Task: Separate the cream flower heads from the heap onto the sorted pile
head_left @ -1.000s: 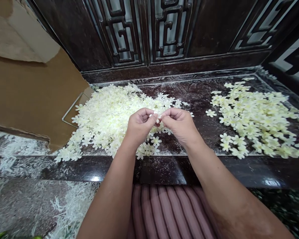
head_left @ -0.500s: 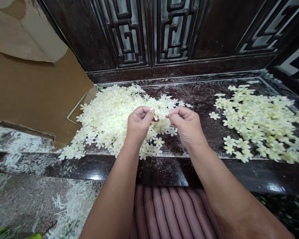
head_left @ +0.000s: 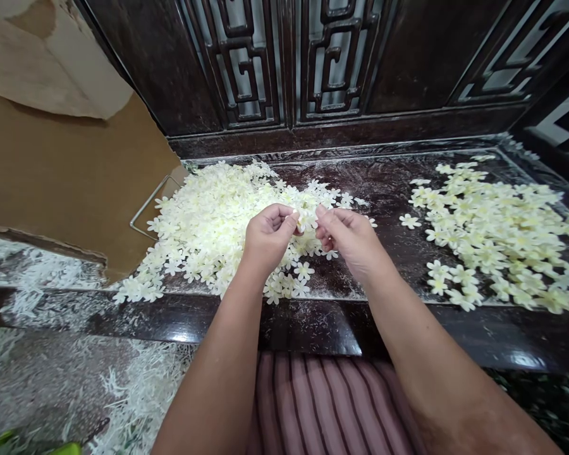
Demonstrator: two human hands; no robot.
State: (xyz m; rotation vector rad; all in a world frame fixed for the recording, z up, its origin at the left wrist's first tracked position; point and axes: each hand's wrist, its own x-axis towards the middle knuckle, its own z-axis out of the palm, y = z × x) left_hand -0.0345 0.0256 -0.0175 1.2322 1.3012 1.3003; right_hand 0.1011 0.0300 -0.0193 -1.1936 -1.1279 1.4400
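Observation:
My left hand (head_left: 268,237) and my right hand (head_left: 348,237) meet above the dark wooden bench seat (head_left: 389,183). Both pinch a small cream fabric flower (head_left: 304,221) between thumbs and fingertips, the other fingers curled. Right under and behind the hands lies a large heap of white flowers (head_left: 213,221) on the left half of the seat. A second, yellower spread of flowers (head_left: 493,234) covers the right half. I cannot tell whether one or two flowers are pinched.
A torn cardboard box flap (head_left: 66,164) with a metal wire handle (head_left: 146,212) stands at the left. The carved bench back (head_left: 284,63) rises behind. White plastic trimmings (head_left: 123,392) litter the floor at lower left. Striped fabric (head_left: 322,411) lies over my lap.
Both hands stay together at the same flower; the fingers have shifted slightly and the right fingertips now reach closer to the left thumb. The view drifted a little.

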